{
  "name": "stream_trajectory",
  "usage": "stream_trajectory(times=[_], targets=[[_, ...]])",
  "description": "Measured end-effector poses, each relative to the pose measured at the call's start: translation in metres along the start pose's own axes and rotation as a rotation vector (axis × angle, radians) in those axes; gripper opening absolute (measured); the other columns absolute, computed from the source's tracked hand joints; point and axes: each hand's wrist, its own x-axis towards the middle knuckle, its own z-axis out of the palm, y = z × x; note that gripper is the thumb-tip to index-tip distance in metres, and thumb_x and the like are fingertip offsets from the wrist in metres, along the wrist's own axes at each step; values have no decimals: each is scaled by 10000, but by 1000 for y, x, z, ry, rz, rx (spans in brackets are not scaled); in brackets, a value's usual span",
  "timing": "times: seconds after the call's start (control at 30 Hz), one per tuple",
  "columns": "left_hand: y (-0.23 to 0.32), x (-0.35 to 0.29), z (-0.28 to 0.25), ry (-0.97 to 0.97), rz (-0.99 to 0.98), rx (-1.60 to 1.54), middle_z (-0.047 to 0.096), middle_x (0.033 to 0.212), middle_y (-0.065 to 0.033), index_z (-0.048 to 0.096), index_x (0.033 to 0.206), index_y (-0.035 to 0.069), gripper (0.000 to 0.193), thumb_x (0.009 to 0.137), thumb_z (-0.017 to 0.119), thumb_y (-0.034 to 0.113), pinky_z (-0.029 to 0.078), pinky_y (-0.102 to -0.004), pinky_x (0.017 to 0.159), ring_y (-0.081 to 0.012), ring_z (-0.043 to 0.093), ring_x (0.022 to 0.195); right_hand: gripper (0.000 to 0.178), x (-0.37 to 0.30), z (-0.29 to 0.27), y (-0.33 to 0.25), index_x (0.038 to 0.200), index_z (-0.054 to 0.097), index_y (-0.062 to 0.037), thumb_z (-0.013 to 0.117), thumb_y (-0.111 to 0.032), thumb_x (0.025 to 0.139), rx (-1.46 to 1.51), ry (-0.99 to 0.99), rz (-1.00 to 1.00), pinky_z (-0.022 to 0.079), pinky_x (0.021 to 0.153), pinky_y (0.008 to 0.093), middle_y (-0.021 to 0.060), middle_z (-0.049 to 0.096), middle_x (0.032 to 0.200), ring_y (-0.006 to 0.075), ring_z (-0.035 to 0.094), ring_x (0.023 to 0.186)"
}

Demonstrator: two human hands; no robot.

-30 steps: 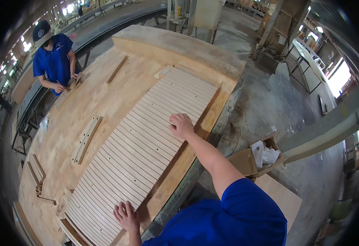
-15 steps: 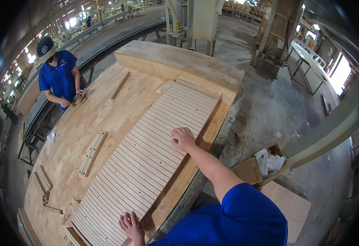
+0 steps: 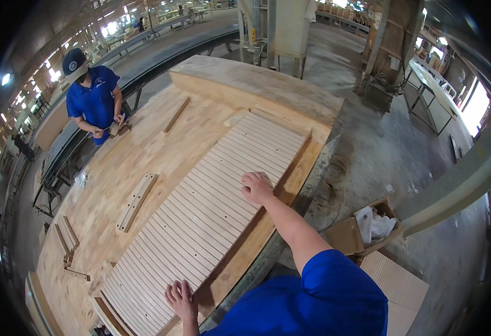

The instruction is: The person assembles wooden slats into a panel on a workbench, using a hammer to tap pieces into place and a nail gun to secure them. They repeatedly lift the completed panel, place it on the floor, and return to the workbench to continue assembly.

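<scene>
On grooved panel (image 3: 212, 199), left fingers (image 3: 186, 290) spread, right fingers (image 3: 248, 189) half-curled

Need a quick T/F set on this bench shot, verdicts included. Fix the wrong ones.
1. The left hand rests on the grooved panel. True.
2. The right hand is lower in the picture than the left. False: it is higher up, near the panel's right edge.
3. The grooves run along the panel's long direction. False: they run across it.
4. Another person in a blue shirt stands at the far left side of the wooden table. True.
5. The open cardboard box sits on the table. False: it is off the table, to its right.
6. White plastic shows inside the box. True.
</scene>
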Motion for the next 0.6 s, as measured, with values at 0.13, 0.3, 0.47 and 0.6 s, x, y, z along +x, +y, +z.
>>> stream_trajectory(times=[0.13, 0.3, 0.47, 0.6], targets=[[5, 4, -4, -12, -1, -23, 438, 1238, -98, 510, 1185, 154, 612, 596, 677, 166, 229, -506, 1036, -352, 341, 1210, 246, 1, -1, 4, 971, 542, -123, 571, -227, 750, 18, -11, -16, 370, 919, 392, 32, 526, 1051, 245, 458, 1058], [8, 5, -7, 21, -33, -15, 453, 1212, -100, 524, 1162, 158, 593, 586, 662, 147, 251, -495, 1029, -341, 363, 1192, 237, 1, 0, -2, 956, 537, -117, 572, -217, 744, 33, 4, -1, 381, 901, 392, 39, 532, 1024, 248, 463, 1046], [7, 5, -2, 32, -45, 3, 445, 1217, -75, 503, 1188, 174, 670, 550, 702, 138, 236, -499, 1036, -322, 360, 1205, 228, 1, 0, 1, 943, 541, -109, 567, -214, 743, 46, 23, -14, 388, 896, 393, 49, 533, 1012, 250, 462, 1047], [9, 4, -2, -1, -68, -12, 448, 1214, -75, 492, 1196, 177, 679, 553, 704, 124, 241, -498, 1034, -317, 361, 1206, 214, -3, 0, 2, 928, 545, -99, 563, -210, 745, 31, 30, -20, 392, 892, 395, 53, 534, 1003, 251, 463, 1046]])
